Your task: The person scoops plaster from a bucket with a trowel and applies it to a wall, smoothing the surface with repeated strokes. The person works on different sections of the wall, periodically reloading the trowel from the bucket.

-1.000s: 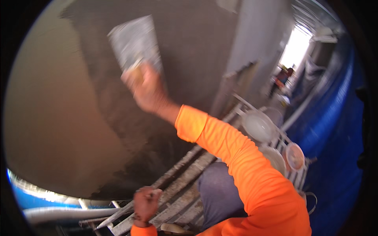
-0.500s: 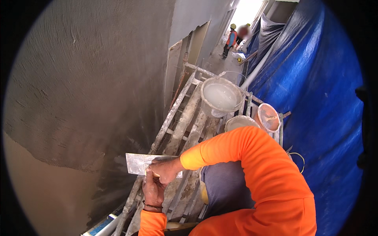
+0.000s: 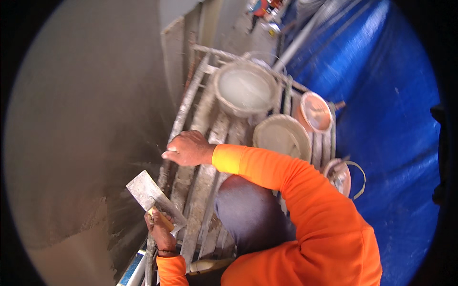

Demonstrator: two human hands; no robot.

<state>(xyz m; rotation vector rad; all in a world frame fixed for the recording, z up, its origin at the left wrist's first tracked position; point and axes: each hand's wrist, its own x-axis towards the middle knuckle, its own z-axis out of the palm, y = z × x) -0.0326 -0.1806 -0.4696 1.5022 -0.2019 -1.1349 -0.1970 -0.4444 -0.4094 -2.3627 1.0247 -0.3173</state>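
Since half a second ago, the steel plastering trowel (image 3: 153, 196) has passed into the left hand (image 3: 161, 232) alone, while the right hand (image 3: 188, 148) has come away from it. From my remote seat I see the left fingers gripping the trowel's pale handle, its flat blade slanting up toward the wall (image 3: 90, 119), over the edge of the plank scaffold platform (image 3: 196, 202). The right fingers are curled above the planks, well apart from the trowel; I cannot tell whether they close on anything.

Splashed with dried mortar, the planks run away from me with gaps between them. Near the far end stands a large bucket (image 3: 234, 110) of whitish liquid; beside it are a bucket (image 3: 307, 143) of grey mix and an orange bucket (image 3: 301, 117). Grey, damp-looking plaster covers most of the wall on my left, with a browner patch (image 3: 76, 257) low down. A wrinkled blue tarpaulin (image 3: 377, 119) hangs along the right. Beyond the platform, a partly visible person (image 3: 260, 7) stands in the passage.
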